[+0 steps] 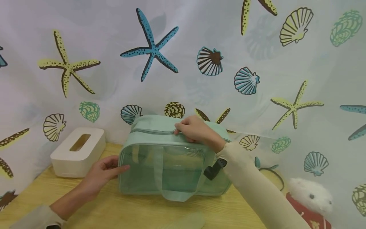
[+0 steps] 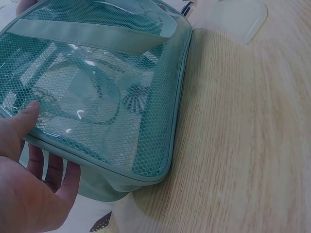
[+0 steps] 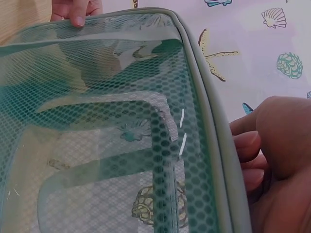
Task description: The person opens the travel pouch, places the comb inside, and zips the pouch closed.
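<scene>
A pale green toiletry bag [image 1: 183, 178] with clear and mesh panels stands upright on the table, its strap handle [image 1: 178, 195] hanging down in front. Along its top runs a zipper [image 1: 151, 132]. My right hand [image 1: 197, 128] pinches the zipper pull near the middle of the top; the fingers cover the pull. At the bag's left end, my left hand [image 1: 103, 173] holds the side edge. In the left wrist view, the thumb of that left hand [image 2: 34, 179] lies on the front panel and the fingers curl behind the edge. The right wrist view shows the mesh panel [image 3: 97, 170] close up.
A white tissue box [image 1: 80, 152] with a wooden slot stands left of the bag. To the right sits a white plush toy [image 1: 311, 197] in red. A pale, rounded object [image 1: 186, 221] lies at the front edge. A patterned curtain [image 1: 183, 86] hangs behind.
</scene>
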Available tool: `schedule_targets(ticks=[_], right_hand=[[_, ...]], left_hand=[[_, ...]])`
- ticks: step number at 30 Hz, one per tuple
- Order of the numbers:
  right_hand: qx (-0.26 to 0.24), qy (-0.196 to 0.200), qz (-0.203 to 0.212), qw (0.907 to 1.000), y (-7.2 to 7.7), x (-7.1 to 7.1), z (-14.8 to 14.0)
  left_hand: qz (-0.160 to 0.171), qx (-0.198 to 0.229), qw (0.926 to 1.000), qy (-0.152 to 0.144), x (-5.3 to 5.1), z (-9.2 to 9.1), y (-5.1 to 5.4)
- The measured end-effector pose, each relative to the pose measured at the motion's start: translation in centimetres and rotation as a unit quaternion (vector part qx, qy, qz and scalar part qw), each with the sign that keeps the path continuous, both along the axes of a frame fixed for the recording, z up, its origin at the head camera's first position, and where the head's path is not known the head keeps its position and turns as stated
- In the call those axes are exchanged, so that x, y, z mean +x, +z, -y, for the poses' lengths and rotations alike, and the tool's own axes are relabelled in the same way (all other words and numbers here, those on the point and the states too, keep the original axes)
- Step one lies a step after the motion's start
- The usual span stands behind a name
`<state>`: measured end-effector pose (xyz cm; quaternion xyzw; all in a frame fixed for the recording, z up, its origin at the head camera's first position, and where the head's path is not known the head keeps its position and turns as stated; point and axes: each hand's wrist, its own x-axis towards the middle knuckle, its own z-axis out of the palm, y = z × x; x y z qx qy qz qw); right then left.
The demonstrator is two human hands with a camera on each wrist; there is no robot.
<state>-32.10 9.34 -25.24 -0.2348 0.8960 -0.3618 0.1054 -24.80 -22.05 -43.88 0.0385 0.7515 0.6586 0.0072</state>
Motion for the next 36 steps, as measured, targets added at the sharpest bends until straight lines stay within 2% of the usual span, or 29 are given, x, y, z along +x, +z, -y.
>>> schedule_targets(ticks=[13, 23, 31, 36], right_hand=[[0.008, 0.005, -0.014, 0.9999, 0.0, 0.4, 3.3], [-0.005, 0.014, 0.000, 0.9999, 0.0, 0.6, 5.1], [0.014, 0.020, -0.008, 0.9997, 0.0, 0.6, 6.4], [0.014, 0.026, -0.012, 0.9995, 0.3, 0.4, 7.5]], left_hand=[[0.009, 0.004, 0.9999, -0.004, 0.1, 0.0, 0.1], [0.017, -0.001, 0.9998, -0.006, 0.4, 0.0, 0.4], [0.016, 0.007, 0.9998, -0.007, 0.1, -0.1, 0.0], [0.004, 0.014, 0.9999, -0.006, -0.1, 0.2, -0.2]])
